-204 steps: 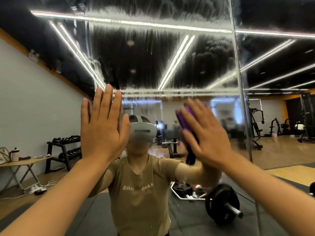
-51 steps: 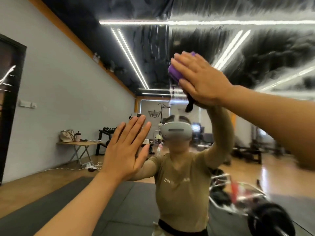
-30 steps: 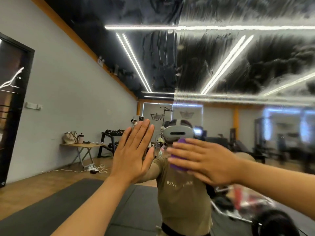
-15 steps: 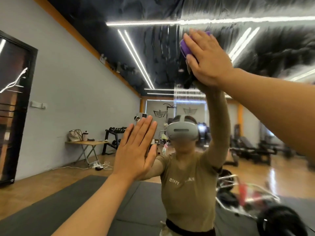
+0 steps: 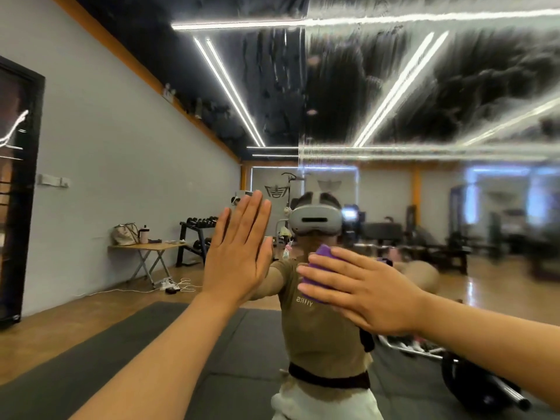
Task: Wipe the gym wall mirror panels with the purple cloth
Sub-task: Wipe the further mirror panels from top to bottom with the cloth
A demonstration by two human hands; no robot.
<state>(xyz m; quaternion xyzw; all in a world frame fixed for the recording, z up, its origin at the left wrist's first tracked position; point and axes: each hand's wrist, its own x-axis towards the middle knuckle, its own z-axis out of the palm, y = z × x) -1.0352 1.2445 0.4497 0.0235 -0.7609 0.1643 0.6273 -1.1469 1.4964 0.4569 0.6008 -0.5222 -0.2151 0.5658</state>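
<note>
- The wall mirror (image 5: 424, 86) fills your view. Its upper right part is streaked and smeared, while the strip left of the vertical panel seam (image 5: 303, 101) reflects more cleanly.
- In the glass you see the grey side wall (image 5: 121, 147), the black ceiling with its bright light strips (image 5: 230, 89), and the dark floor mats (image 5: 121, 353) on the wooden floor.
- Your own reflection (image 5: 321, 322) stands in the middle, in a tan T-shirt with a grey headset (image 5: 315, 221) over the eyes.
- At the far left edge stands a dark door frame (image 5: 27, 192).
- Low on the right the mirror shows a barbell with a black weight plate (image 5: 472, 380).
- Against the side wall you can make out a dumbbell rack (image 5: 197, 234), with a small folding table (image 5: 148, 248) just beside it bearing a bag (image 5: 124, 234) and a bottle (image 5: 144, 234). A power strip and cables (image 5: 171, 286) lie on the floor below the table.
- Your left hand (image 5: 239, 256) is released: palm flat on the glass, fingers straight, together and pointing up.
- Your right hand (image 5: 363, 292) lies with fingers extended leftward, pressing the purple cloth (image 5: 318, 262) against the mirror at chest height. It sits just right of the left hand, apart from it.
- The purple cloth shows only above and between your fingers, with the rest hidden under your palm.
</note>
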